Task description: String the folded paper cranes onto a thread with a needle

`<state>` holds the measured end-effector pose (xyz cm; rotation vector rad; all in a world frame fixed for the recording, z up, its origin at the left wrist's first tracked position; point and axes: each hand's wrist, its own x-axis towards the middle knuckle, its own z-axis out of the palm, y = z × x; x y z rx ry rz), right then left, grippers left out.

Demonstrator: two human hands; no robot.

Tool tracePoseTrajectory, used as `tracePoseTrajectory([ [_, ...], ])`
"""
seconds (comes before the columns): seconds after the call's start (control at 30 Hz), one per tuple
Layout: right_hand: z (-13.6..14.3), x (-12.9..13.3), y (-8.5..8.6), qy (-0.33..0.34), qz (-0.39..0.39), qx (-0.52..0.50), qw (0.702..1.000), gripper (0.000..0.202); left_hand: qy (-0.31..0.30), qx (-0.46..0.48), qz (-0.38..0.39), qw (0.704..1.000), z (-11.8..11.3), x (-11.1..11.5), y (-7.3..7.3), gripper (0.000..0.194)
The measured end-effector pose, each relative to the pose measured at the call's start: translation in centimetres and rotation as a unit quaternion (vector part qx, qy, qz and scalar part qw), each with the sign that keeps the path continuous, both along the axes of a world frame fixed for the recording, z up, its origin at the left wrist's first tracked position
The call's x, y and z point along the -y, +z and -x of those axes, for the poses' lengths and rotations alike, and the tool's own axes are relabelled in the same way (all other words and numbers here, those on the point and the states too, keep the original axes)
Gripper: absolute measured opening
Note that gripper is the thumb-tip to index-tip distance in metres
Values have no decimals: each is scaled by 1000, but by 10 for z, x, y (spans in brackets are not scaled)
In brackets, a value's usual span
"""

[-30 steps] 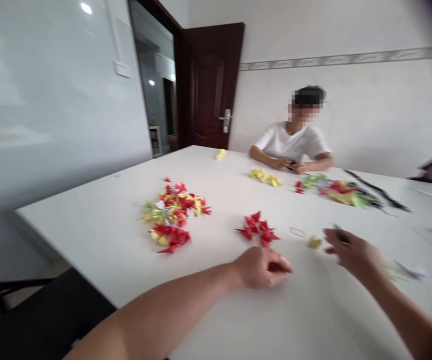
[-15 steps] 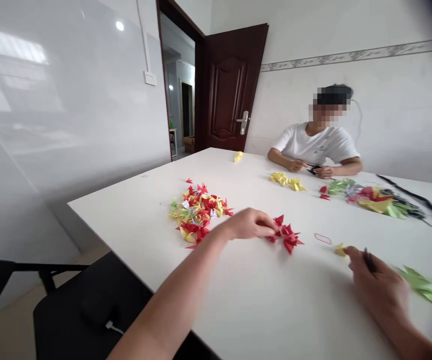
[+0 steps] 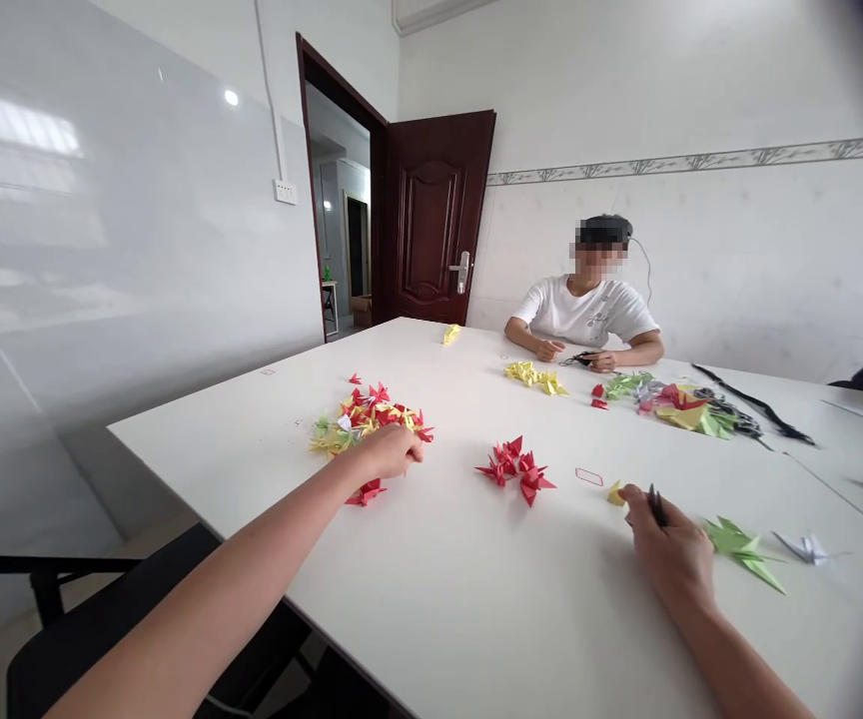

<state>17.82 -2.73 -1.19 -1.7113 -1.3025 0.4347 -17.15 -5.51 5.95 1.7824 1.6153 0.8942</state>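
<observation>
Far left, a black chair is standing by the white table. Next along, a mixed pile of folded paper pcs is lying on the tabletop, red, yellow, green & white jumbled tog., prob. so all of it is sitting within easy reach.

The left hand is hanging over the pile's near right edge, fingers curled in narrow; can't make out if they're pinching anything, b/c the palm is facing down & away.

Farther back, a yellow bundle is lying alone. Mid-table, a red cluster is sitting apart from the pile, in front of the person, seemingly grouped by colour. Behind it, a yellow row is lying nr a co-worker in a white T-shirt.

To the right, a small yellow pc is touching the thumb/finger tips of the right hand, apparently being steadied there. That hand is also gripping a dark tool, tucked upright betw. the fingers, prob. to leave the tips free. Beyond, a coloured heap is lying nr a black strap. Last, green pcs are resting just beside the right hand, w/ a white pc farther out.
</observation>
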Motion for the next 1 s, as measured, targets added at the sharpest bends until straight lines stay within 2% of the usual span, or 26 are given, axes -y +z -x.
tracePoseTrajectory([
  [0.07, 2, 1, -1, 24, -14, -3, 1000, 44, -11, 30, -24, 999, -28, -8, -1, 11],
  [0.13, 6, 4, -1, 61, -31, -6, 998, 46, -24, 101, -40, 994, -67, -16, -9, 20],
  [0.2, 13, 8, -1, 109, -48, -9, 993, 48, -43, 305, -7, 951, -108, -20, -22, 20],
  [0.23, 17, 11, -1, 135, -56, -12, 989, 49, -49, 371, 10, 927, -125, -20, -29, 19],
  [0.27, 21, 14, -1, 159, -64, -14, 985, 49, -50, 420, 20, 906, -140, -19, -35, 17],
  [0.33, 28, 20, 1, 203, -75, -19, 976, 45, -50, 456, 31, 888, -155, -16, -43, 14],
  [0.43, 39, 29, 4, 247, -84, -9, 965, 37, -67, 449, 40, 890, -153, -13, -47, 13],
  [0.5, 44, 33, 5, 253, -100, 16, 962, 33, -68, 444, 32, 893, -145, -14, -48, 12],
  [0.63, 48, 35, 5, 248, -120, 52, 960, 30, -11, 459, 9, 888, -139, -24, -55, 13],
  [0.77, 47, 35, 4, 308, -109, 93, 941, 29, 9, 480, 23, 877, -143, -27, -61, 13],
  [0.87, 46, 34, 4, 328, -86, 125, 932, 29, 9, 474, 36, 880, -147, -22, -60, 13],
  [1.0, 45, 33, 4, 311, -57, 126, 940, 33, 5, 444, 61, 894, -149, -13, -55, 10],
])
